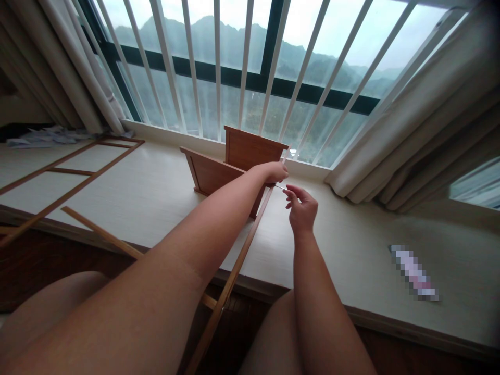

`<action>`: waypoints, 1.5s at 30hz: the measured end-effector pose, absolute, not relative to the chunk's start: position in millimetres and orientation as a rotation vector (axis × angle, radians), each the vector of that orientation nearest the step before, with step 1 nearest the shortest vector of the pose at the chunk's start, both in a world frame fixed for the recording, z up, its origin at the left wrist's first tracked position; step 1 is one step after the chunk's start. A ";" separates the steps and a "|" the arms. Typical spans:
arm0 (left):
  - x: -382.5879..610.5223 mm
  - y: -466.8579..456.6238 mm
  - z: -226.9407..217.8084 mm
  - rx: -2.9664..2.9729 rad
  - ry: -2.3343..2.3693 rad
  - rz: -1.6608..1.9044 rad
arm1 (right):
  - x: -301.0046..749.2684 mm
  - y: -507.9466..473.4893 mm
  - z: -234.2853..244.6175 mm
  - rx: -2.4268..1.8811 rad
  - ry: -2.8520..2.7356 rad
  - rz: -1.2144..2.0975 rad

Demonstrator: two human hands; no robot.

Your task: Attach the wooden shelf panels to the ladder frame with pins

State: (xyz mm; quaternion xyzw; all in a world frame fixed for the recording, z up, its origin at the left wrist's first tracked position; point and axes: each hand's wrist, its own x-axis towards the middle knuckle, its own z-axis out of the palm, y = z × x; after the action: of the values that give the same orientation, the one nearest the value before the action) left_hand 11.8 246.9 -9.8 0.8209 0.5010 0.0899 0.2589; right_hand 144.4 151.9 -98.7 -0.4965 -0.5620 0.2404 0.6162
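Observation:
My left hand (273, 171) reaches across the low ledge and is closed around the upper part of a long reddish-brown wooden strip (249, 237), beside the shelf panels. Just right of it, the fingertips of my right hand (302, 208) pinch a thin metal rod, perhaps a hex key (280, 187). Its far tip meets the wood below my left hand. Two brown wooden panels stand on edge there: a nearer panel (213, 172), partly covered by my left forearm, and a back panel (253, 148) by the window. The exact joint is hidden by my left hand.
A ladder-like wooden frame (91, 174) lies at left, overhanging the pale ledge (344, 245). Another wooden bar (101, 232) slants over the front edge. A blurred-out packet (414, 273) lies at right. White bars (217, 67) and curtains (414, 114) line the window.

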 end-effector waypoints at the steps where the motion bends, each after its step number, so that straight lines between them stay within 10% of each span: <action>1: 11.7 246.6 -9.5 2.224 1.358 0.243 | 144.0 152.4 -98.5 -1.142 -1.282 0.557; 24: 10.8 247.3 -10.0 2.293 1.367 0.251 | 138.9 148.4 -97.0 -1.124 -1.304 0.693; 36: 11.7 248.3 -9.4 2.317 1.378 0.219 | 135.8 137.0 -76.1 -0.955 -1.009 1.423; 45: 11.3 247.9 -10.3 2.298 1.392 0.223 | 135.7 143.5 -85.1 -0.953 -1.030 1.136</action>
State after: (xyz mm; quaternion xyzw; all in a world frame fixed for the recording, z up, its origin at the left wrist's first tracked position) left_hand 11.3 247.9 -10.3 0.8312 0.5037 0.0808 0.2210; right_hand 135.7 143.5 -85.1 -0.4143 -0.4477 0.4941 0.6195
